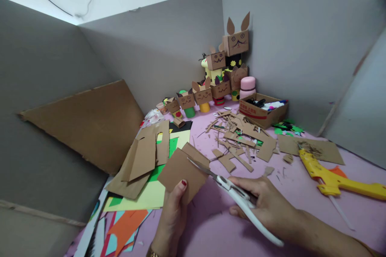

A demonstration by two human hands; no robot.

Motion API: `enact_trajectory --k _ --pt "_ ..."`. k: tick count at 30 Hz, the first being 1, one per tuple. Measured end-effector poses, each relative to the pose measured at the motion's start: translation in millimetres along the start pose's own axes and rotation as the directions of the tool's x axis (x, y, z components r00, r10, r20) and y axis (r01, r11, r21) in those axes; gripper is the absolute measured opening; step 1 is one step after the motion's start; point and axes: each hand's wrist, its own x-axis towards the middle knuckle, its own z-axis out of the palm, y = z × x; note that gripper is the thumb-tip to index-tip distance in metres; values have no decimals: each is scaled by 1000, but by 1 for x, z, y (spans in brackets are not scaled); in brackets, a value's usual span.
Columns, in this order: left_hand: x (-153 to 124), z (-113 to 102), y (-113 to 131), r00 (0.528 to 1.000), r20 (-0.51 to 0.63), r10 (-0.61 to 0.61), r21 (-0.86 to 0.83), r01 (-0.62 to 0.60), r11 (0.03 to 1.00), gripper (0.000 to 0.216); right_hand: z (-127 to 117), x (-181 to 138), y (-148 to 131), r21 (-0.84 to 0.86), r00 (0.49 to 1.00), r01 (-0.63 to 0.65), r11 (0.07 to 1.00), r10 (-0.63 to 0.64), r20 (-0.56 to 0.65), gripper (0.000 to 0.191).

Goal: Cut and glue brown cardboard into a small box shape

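Observation:
My left hand (172, 213) pinches the near edge of a brown cardboard piece (182, 172), thumb on top, holding it tilted above the pink table (298, 196). My right hand (265, 204) is wrapped round white-handled scissors (238, 194). Their blades are parted and bite into the right edge of the cardboard piece.
Cardboard scraps (241, 136) litter the middle. A yellow glue gun (334, 178) lies at the right on a cardboard sheet. Coloured paper sheets (144, 192) and cut cardboard lie at the left. Cardboard animal figures (223, 72), a pink bottle and a small box (262, 110) stand at the back. A large cardboard sheet (87, 124) leans on the left wall.

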Motion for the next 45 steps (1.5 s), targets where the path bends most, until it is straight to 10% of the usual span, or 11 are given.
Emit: enact_trajectory --k 45 --pt "-3 1 -8 991 121 -59 25 57 998 75 2 -1 1 -110 999 10 994 -16 -50 18"
